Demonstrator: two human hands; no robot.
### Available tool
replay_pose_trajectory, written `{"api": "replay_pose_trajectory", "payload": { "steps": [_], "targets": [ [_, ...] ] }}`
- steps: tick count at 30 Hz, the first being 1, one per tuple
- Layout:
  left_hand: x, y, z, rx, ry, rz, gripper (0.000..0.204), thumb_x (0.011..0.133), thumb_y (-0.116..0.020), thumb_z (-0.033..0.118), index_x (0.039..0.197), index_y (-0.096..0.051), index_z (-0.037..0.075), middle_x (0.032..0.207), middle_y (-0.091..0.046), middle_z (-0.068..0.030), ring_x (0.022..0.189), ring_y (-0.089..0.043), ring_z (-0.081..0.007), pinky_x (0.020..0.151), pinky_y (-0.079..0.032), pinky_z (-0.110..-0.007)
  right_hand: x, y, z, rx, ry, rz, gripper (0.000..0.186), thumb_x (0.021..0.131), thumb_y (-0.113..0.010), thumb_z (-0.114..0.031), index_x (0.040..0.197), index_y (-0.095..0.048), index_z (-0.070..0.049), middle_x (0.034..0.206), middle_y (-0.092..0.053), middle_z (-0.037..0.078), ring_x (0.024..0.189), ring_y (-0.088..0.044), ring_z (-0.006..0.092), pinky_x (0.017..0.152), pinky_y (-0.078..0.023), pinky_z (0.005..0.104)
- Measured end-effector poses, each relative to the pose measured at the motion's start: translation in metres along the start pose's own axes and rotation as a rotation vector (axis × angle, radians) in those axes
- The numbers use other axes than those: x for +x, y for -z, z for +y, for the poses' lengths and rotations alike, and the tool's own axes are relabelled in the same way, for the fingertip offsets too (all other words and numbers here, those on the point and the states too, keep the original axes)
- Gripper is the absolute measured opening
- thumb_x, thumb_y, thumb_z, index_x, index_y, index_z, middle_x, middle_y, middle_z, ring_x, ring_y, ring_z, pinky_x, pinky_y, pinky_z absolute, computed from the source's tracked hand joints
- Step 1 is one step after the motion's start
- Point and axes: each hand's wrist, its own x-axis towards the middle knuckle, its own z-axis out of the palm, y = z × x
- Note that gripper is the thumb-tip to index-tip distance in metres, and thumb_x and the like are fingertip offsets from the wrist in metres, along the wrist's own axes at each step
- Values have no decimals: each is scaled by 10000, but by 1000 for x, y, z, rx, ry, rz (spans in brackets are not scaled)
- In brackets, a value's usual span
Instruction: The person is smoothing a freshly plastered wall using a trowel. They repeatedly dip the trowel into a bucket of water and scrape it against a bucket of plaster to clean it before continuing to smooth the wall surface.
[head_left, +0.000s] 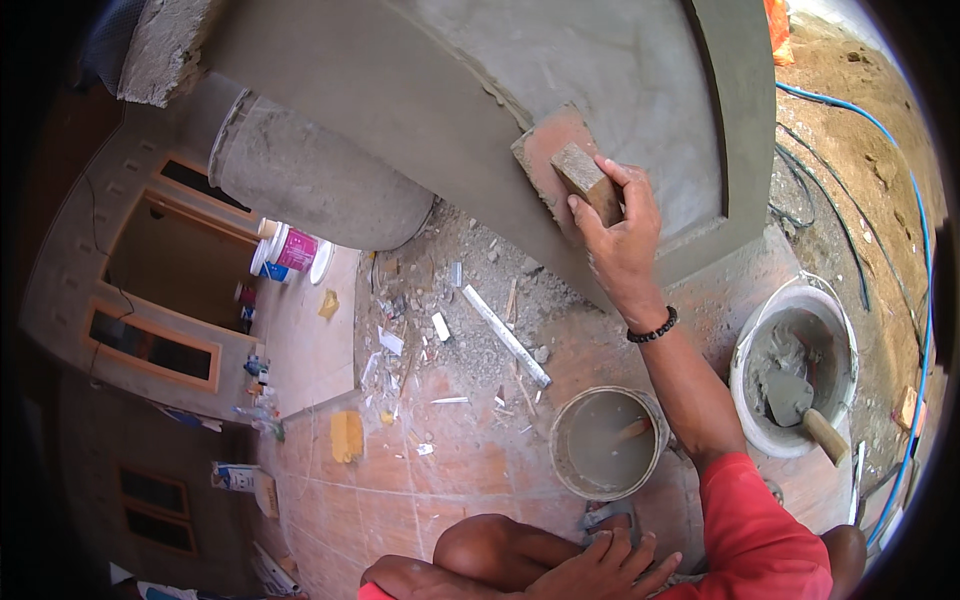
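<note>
My right hand [628, 228] grips the wooden block handle of a plastering float [548, 150]. The float's flat, reddish, mortar-smeared plate lies against the wet grey plaster panel [630, 70], close to the raised border [480, 165] along its left side. A ridge of soft mortar shows on that border's inner edge, just above the float. Low in the view, my left hand [605, 568] rests by my bent knees with its fingers spread and nothing in it.
Right of my forearm stands a pail of mortar [744, 375] with a trowel [788, 398] in it. A bucket of cloudy water [556, 462] is nearer my feet. Debris, a white strip [507, 336] and a yellow sponge [346, 437] lie leftward. A blue hose [918, 215] crosses sand.
</note>
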Motion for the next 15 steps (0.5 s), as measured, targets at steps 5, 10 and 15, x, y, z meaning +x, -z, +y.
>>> {"api": "replay_pose_trajectory", "payload": {
  "steps": [5,10,15],
  "targets": [
    [6,-4,-7,-23,-19,-43,599,987,-455,264,1554,-390,83,1504,-491,-178,1418,-432,-386,1193,-305,-516,-25,-15,14,-183,200,-129,450,783,-732,23,1217,-618,-12,1124,-614,177,1038,-599,356,915,-488,428],
    [-1,-5,-3,32,-9,27,605,979,-460,273,1546,-396,71,1479,-493,-205,1400,-444,-400,1185,-317,-524,-55,5,10,-67,193,-261,473,774,-716,39,1232,-608,-10,1143,-597,190,1040,-599,358,923,-487,445],
    [-6,-4,-11,-137,-27,67,610,964,-471,298,1514,-439,35,1384,-562,-216,1326,-499,-426,1122,-372,-528,3,11,-7,-76,155,60,477,765,-713,39,1228,-605,-7,1148,-586,198,1041,-592,367,918,-487,451]
  ]
}}
